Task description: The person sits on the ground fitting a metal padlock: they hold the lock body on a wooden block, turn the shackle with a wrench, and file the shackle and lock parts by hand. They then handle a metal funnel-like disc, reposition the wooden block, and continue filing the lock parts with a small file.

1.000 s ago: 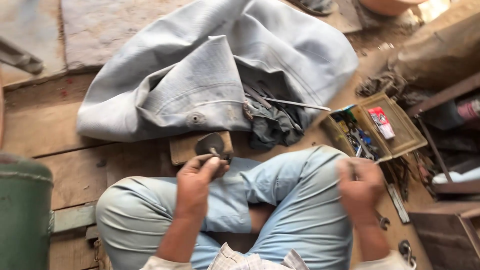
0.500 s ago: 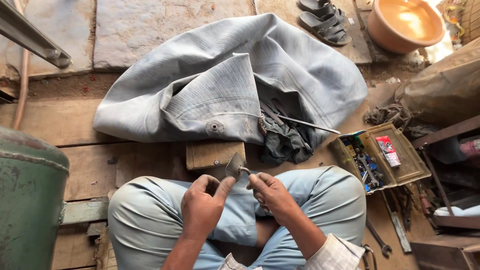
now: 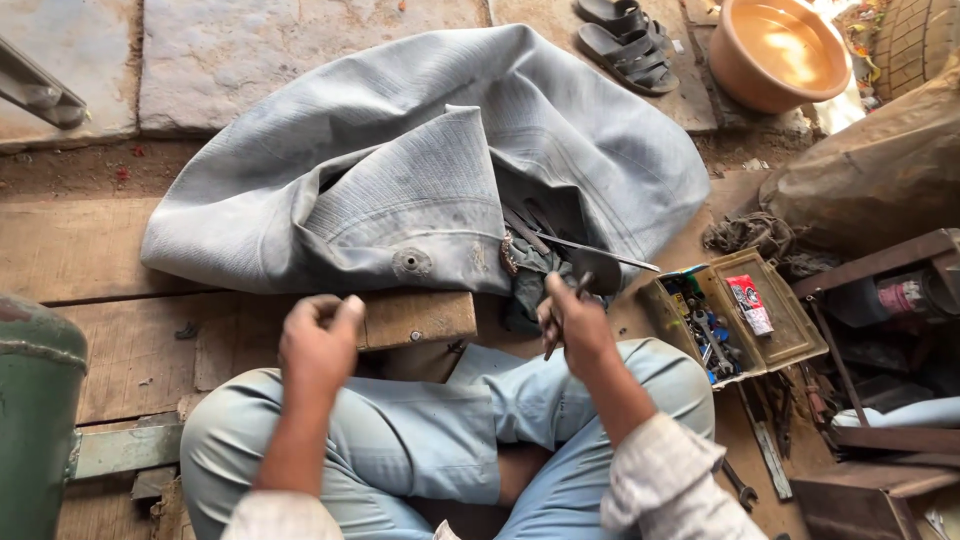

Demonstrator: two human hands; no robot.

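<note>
I sit cross-legged in pale blue trousers before a large folded grey rubber tube [image 3: 420, 180] with a round valve patch [image 3: 411, 263]. A wooden block [image 3: 415, 318] lies between my knees and the tube. My left hand [image 3: 320, 345] is curled into a loose fist at the block's left end, and nothing shows in it. To the right of the block, my right hand [image 3: 575, 325] grips a thin dark metal tool [image 3: 590, 278] whose tip points at the dark crumpled fold of the tube. A long thin metal rod [image 3: 610, 255] lies on that fold.
An open box of small tools [image 3: 760, 320] sits at my right knee, with spanners and metal scrap beyond it. A green drum [image 3: 35, 400] stands at the left. Sandals [image 3: 625, 40] and an orange bowl [image 3: 780, 50] are at the far right.
My hands, together over my lap half a second ago, have parted. The left went left to the block's end; the right carried the dark tool right and forward to the tube's fold.
</note>
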